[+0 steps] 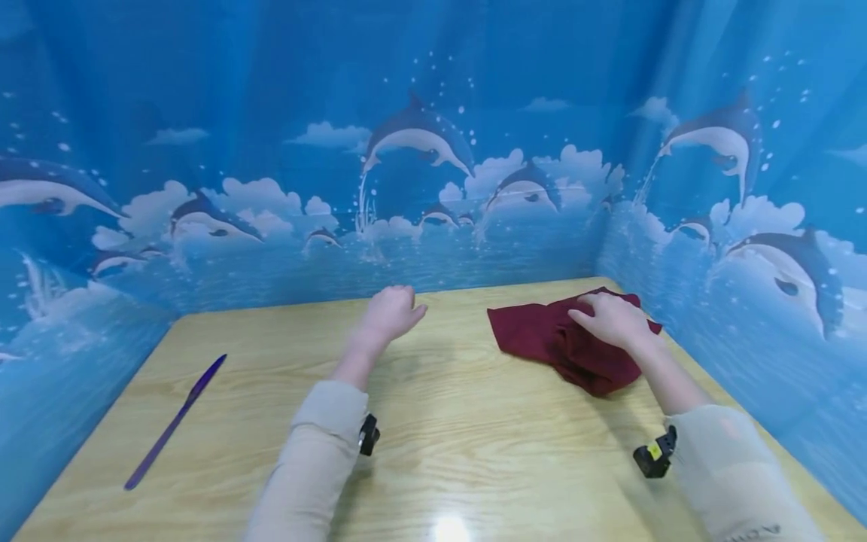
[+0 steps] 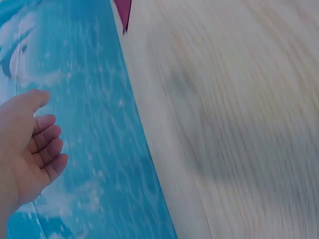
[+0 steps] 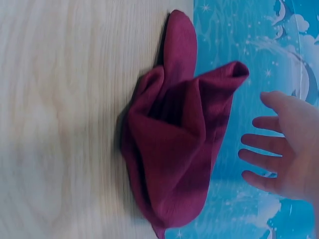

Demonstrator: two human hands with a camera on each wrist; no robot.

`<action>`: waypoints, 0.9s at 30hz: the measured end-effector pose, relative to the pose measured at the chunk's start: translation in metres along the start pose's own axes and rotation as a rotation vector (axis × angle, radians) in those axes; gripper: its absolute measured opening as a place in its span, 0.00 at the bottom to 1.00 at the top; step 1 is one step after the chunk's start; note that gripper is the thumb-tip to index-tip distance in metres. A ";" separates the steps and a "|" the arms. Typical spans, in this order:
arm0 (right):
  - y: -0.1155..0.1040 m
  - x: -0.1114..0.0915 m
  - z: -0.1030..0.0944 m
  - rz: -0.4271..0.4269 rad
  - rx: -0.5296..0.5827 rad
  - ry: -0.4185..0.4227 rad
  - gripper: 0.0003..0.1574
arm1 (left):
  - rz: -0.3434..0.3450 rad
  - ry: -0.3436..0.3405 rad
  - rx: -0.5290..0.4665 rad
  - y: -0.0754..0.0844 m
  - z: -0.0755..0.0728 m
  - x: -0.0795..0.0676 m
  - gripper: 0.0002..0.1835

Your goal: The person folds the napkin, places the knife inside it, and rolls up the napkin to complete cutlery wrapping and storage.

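Observation:
A dark red cloth (image 1: 524, 331) lies crumpled at the back right of the table, with folds standing up in the right wrist view. My right hand (image 1: 616, 320) is over its right part in the head view. The right wrist view shows that hand (image 3: 294, 147) with fingers spread and bent slightly, a gap between them and the cloth (image 3: 169, 159). Near the table's back edge, left of the cloth, my left hand (image 1: 389, 312) hovers with nothing in it. Its fingers are loosely curled in the left wrist view. Far from both hands, a purple knife (image 1: 183, 411) lies on the left side.
The light wood table (image 1: 433, 414) has its back edge just beyond both hands. A blue curtain (image 1: 284, 83) printed with dolphins surrounds the back and sides. Small black cameras are strapped at both wrists, over the light sleeves (image 1: 305, 467).

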State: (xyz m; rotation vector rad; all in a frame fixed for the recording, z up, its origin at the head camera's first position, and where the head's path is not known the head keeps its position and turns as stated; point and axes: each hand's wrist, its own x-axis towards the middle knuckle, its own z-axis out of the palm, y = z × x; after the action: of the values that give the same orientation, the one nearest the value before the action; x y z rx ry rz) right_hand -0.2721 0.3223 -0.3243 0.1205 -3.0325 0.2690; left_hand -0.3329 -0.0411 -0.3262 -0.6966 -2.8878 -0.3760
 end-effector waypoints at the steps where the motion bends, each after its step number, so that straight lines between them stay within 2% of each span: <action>1: 0.003 -0.001 0.000 -0.006 0.008 -0.004 0.34 | 0.007 -0.014 0.002 0.006 0.003 0.003 0.13; 4: 0.011 -0.004 -0.001 -0.018 0.030 -0.023 0.31 | 0.029 -0.055 0.014 0.026 0.014 0.010 0.11; 8: 0.020 -0.009 -0.002 -0.021 0.056 -0.060 0.30 | 0.082 -0.062 0.043 0.049 0.028 0.018 0.09; 12: 0.026 -0.013 -0.002 -0.033 0.069 -0.082 0.29 | 0.123 -0.067 0.069 0.069 0.041 0.024 0.12; 15: 0.030 -0.014 0.000 -0.047 0.073 -0.101 0.28 | 0.132 -0.100 0.076 0.083 0.052 0.027 0.15; 23: 0.032 -0.013 0.002 -0.064 0.054 -0.171 0.24 | 0.143 -0.233 0.098 0.115 0.078 0.031 0.28; 27: 0.030 -0.011 0.002 -0.066 0.046 -0.202 0.24 | 0.108 -0.309 0.072 0.124 0.086 0.029 0.35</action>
State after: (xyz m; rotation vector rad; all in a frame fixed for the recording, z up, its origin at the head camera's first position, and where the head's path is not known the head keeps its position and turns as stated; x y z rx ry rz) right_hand -0.2642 0.3519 -0.3326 0.2668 -3.2152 0.3402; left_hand -0.3076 0.1020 -0.3774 -0.9713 -3.1105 -0.1617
